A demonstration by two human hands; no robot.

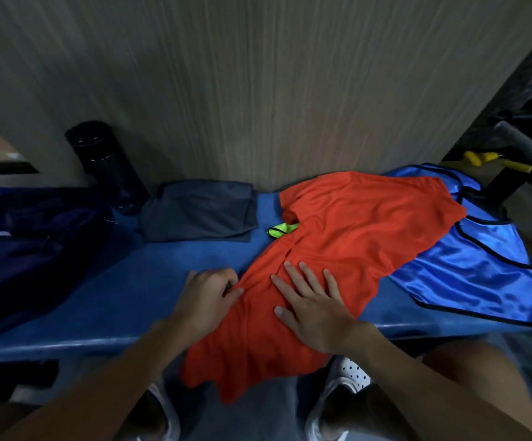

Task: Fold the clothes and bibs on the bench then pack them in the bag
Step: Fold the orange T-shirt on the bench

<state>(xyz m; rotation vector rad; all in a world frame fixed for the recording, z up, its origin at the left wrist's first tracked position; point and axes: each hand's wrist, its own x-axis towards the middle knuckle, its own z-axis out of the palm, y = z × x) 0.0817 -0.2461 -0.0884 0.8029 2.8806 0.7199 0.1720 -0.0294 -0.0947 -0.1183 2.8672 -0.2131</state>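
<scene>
Two hands on orange shirt (353, 224), spread on table (131, 297), near end overhanging. Right hand (312, 310): fingers apart, pressing. Left hand (207, 297): fingers clamped on side edge. I would anchor right, fold edge across.

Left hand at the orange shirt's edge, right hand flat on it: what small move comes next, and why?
Probably the left hand folds the edge it grips over toward the right hand, which pins the orange shirt flat. The shirt lies spread and creased, its hem hanging off the bench, while the grey garment to its left is already folded.
</scene>
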